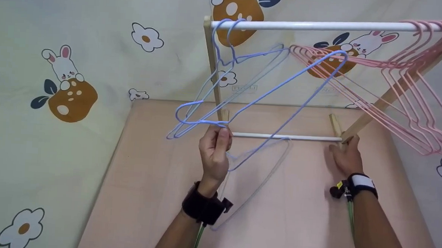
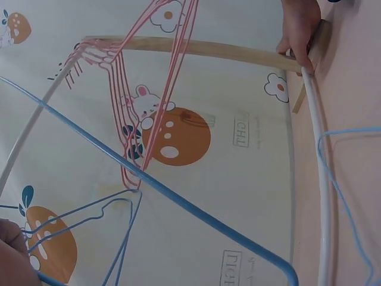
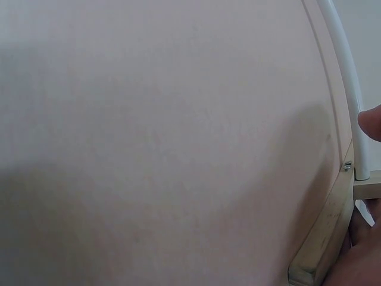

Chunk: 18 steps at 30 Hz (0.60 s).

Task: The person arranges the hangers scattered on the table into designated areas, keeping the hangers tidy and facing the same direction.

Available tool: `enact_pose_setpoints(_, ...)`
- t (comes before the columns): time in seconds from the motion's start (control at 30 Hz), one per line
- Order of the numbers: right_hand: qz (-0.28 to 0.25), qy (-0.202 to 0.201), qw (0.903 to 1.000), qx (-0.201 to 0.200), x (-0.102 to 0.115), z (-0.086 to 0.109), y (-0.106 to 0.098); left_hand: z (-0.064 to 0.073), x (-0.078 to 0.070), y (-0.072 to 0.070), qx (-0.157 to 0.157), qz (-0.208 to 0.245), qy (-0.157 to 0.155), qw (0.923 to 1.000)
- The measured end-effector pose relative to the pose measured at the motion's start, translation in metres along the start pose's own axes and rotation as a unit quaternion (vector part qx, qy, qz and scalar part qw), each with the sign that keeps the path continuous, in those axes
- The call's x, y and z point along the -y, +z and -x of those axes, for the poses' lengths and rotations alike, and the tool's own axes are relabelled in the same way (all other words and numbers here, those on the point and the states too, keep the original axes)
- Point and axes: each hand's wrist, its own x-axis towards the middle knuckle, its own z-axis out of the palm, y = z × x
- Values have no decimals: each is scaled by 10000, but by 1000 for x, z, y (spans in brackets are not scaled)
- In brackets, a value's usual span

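Observation:
My left hand (image 1: 216,150) pinches a blue wire hanger (image 1: 340,53) near the base of its hook, thumb in front. The hanger is tilted, its hook pointing left and its body reaching up to the right below the rack's upper white bar (image 1: 317,25). My right hand (image 1: 348,155) grips the small clothes rack at its lower right corner, where the wooden post (image 1: 373,101) meets the lower white bar (image 1: 288,137). In the right wrist view, the thumb (image 3: 371,123) lies by the bar and fingers curl behind the wooden foot (image 3: 324,241).
Two blue hangers (image 1: 230,26) hang at the upper bar's left end; several pink hangers (image 1: 417,66) hang at its right end. Another blue hanger (image 1: 255,195) lies on the pinkish table (image 1: 145,195) below my left hand. A wall with printed rabbits (image 1: 63,68) stands behind.

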Motion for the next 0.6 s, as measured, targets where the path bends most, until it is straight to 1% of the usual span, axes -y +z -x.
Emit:
enact_pose_setpoints(0.1,28,16,10000,13,3,1,0,-8,-3,1,-32,-474,-18,9989)
enact_pose_setpoints(0.23,39,-50,10000,48,-3,-2,0,-18,-3,3,-31,-1101,67,9939)
enact_pose_setpoints(0.3,68,-101,9999,-27,-10,-7,1,-24,-2,3,-12,-1352,133,9907)
enact_pose_setpoints(0.47,213,-227,9994,-148,-29,-23,3,-37,-3,5,16,-1839,303,9825)
enact_pose_setpoints(0.6,263,-219,9993,-115,-35,-28,2,-48,-6,6,109,-2128,392,9762)
